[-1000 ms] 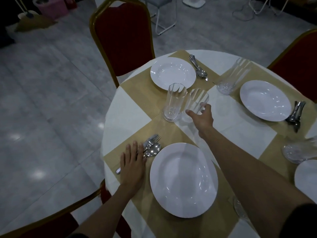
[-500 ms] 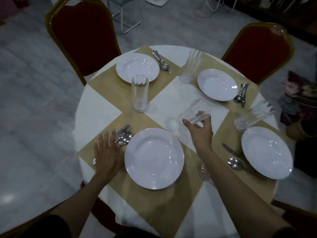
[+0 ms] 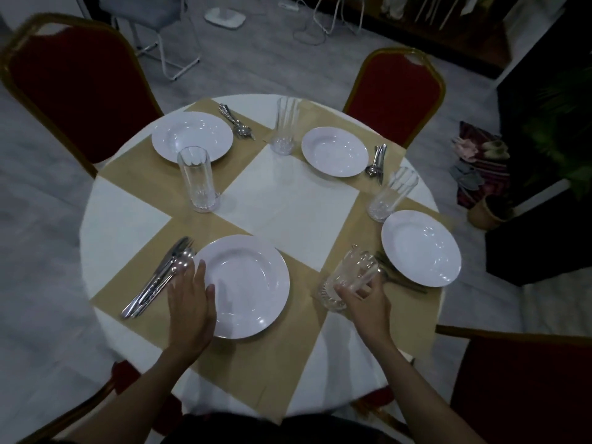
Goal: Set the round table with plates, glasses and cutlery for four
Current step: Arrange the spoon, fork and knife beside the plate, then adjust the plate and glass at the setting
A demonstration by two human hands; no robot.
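Note:
My right hand (image 3: 365, 298) grips a clear tall glass (image 3: 349, 278), tilted, its base low over the tan mat to the right of the near plate (image 3: 246, 283). Whether the base touches the mat is unclear. My left hand (image 3: 190, 299) lies flat and open on that plate's left rim, beside a bundle of cutlery (image 3: 160, 277). The round table (image 3: 118, 225) also carries three more white plates (image 3: 192, 136) (image 3: 334, 151) (image 3: 421, 248), three standing glasses (image 3: 198, 181) (image 3: 285, 125) (image 3: 392, 193) and cutlery by each plate (image 3: 235, 121) (image 3: 378, 161) (image 3: 400, 277).
Red chairs with gold frames stand at the far left (image 3: 73, 91), far right (image 3: 397, 97), near right (image 3: 525, 389) and near left (image 3: 64, 421). A dark cabinet and a potted plant (image 3: 551, 149) stand to the right. Grey tiled floor surrounds the table.
My right hand has carried the glass from the table's middle toward me and rightward, lowering it beside the near plate. My left hand slid from the cutlery onto the plate's left rim.

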